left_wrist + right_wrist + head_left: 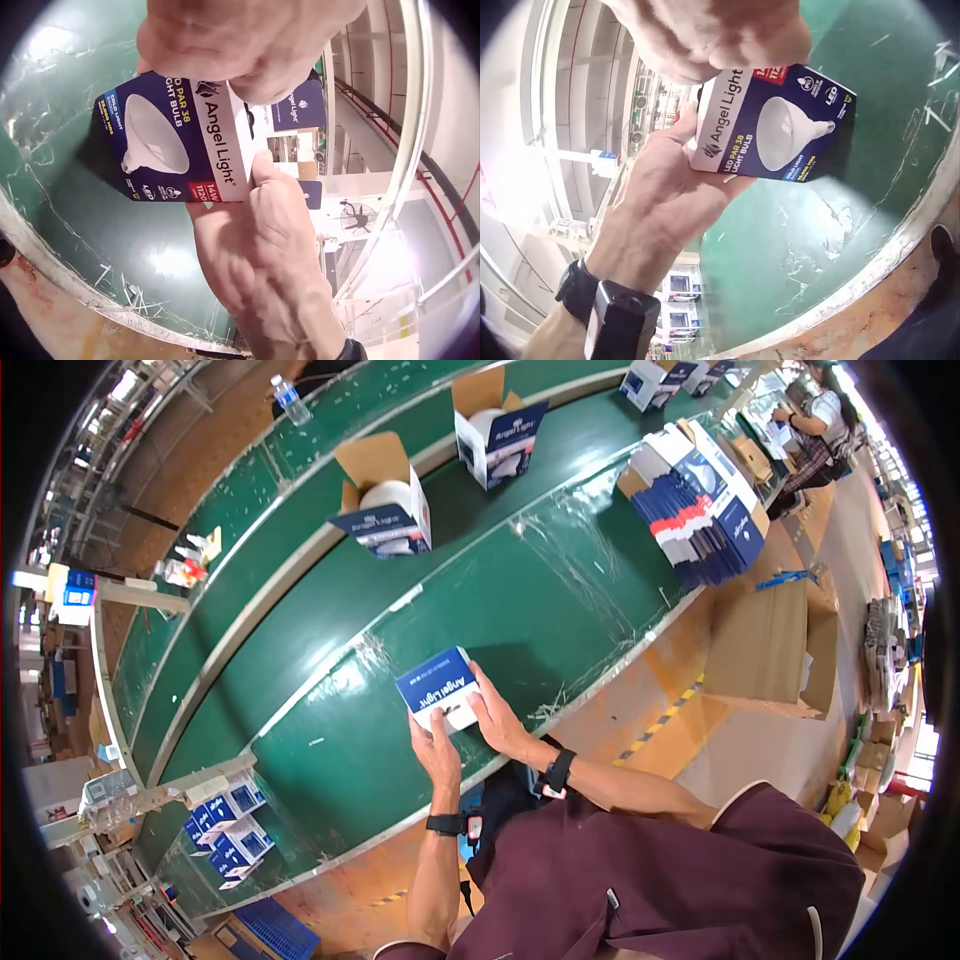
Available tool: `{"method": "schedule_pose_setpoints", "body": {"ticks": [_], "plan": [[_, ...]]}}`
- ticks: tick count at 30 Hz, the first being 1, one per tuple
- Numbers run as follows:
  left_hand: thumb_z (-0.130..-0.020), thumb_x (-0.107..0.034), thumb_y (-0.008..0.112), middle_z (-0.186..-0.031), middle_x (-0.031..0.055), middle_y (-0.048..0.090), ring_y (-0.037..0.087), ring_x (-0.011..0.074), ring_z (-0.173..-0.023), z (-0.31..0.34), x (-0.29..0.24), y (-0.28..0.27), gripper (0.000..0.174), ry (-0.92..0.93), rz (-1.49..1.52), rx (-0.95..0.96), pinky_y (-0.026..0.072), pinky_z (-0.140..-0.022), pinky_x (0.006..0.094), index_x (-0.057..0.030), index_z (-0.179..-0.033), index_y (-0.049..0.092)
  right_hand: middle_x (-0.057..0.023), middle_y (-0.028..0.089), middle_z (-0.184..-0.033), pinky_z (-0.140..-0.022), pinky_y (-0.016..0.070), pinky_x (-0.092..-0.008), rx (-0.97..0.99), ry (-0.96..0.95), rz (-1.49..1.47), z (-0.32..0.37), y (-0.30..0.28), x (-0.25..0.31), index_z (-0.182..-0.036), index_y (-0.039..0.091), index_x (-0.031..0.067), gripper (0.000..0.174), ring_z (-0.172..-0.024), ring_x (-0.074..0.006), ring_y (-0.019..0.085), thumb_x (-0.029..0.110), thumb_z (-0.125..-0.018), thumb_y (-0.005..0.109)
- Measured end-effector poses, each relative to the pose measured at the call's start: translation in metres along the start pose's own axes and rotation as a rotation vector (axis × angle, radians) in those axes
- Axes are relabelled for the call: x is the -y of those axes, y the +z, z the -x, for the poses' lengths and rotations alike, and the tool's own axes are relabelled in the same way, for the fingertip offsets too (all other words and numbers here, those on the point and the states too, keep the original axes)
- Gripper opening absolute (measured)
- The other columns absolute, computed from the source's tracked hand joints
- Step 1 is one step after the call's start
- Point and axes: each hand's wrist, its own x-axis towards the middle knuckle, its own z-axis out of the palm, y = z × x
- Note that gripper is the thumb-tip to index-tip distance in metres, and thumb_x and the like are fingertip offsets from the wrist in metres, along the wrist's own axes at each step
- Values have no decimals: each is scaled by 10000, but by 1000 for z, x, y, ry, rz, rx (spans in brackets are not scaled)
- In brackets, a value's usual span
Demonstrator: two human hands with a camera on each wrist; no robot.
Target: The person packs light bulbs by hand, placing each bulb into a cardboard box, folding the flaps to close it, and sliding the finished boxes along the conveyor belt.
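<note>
A blue and white light bulb box [437, 682] printed "Angel Light" is held between both hands over the green table, in front of the body. The left hand [437, 753] grips its left side, thumb on the white face. On the opposite side the right hand [498, 722] holds it, thumb also along the white face. In the left wrist view the bulb picture on the box [154, 139] faces the camera, with the right hand [259, 240] below it. The right wrist view shows the box [780, 127] with the left hand [660, 187] supporting one end.
Two open boxes [395, 525] [497, 445] with white bulbs inside stand on the conveyor strip. A stack of flattened cartons [690, 510] lies at the right, above a large cardboard box [765, 645]. Several closed bulb boxes [228, 830] sit lower left. Another person [820, 420] works at the far right.
</note>
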Motion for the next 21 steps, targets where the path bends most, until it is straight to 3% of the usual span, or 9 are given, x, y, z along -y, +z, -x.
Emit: {"method": "schedule_pose_setpoints", "body": {"ticks": [5,9,11,13,14,15,16,18,21], "plan": [[-1064,-181,638,-1174,57,702,630,141,-1041,-6,-4,-15,365,-152,2,97,505,-947,315,11,-1373,604,-181,497,-1525,-1193,368,-369,324,344,-96,-37,-27,23,-1638,254,-23,584,-1381,-212,489,214,-1139,443],[-1025,-97,666,-1134,58,718,659,143,-981,-16,10,-29,328,-253,53,107,540,-883,310,33,-1324,625,-154,549,-1437,-1162,408,-370,69,117,-163,-24,7,-15,-1610,306,-18,556,-1315,-203,534,79,-1091,479],[-992,-32,671,-1127,82,724,683,157,-984,-30,2,-37,327,-355,101,134,562,-891,327,55,-1302,619,-281,498,-1495,-1232,322,-454,18,-58,-214,-35,16,-35,-1527,425,-55,525,-1422,-394,464,90,-1032,519],[-1003,-48,664,-1393,193,604,657,242,-1160,-46,16,-52,511,-115,-35,275,575,-940,370,96,-1460,487,-252,498,-1502,-1223,351,-476,15,-124,-10,-39,14,-33,-1529,467,-1,558,-1407,-415,474,160,-1003,561],[-1045,-232,669,-1573,282,435,564,342,-1335,-57,37,-43,720,-146,-48,49,515,-1064,481,75,-1598,325,-241,496,-1508,-1219,354,-482,30,-150,71,-44,12,-37,-1542,466,25,576,-1415,-410,474,198,-1006,583],[-1071,-357,617,-1528,230,524,520,368,-1394,-76,69,-41,810,205,-823,-227,400,-1195,504,32,-1656,215,-236,482,-1522,-1223,348,-475,26,-107,-26,-40,10,-32,-1562,424,8,632,-1441,-390,454,267,-1016,610],[-1079,-472,552,-1574,262,480,398,397,-1499,-64,37,-16,809,144,-969,-224,306,-1252,533,31,-1644,265,-241,383,-1626,-1268,276,-455,105,13,-116,-39,4,-31,-1628,308,-2,787,-1537,-364,344,429,-1041,605],[-1036,-603,522,-1425,417,523,544,603,-1285,-38,3,28,777,319,-1329,-234,476,-1040,671,32,-1484,504,-178,120,-1765,-1323,104,-408,254,329,-375,-28,-16,-18,-1673,132,-26,1022,-1630,-294,123,702,-1036,462],[-993,-704,502,-1438,389,525,582,565,-1242,-26,-14,54,917,424,-1677,-222,532,-962,622,68,-1489,497,-142,385,-1665,-1279,227,-383,325,400,-709,-23,-46,-41,-1605,389,-10,1021,-1541,-259,333,814,-1020,247]]}}
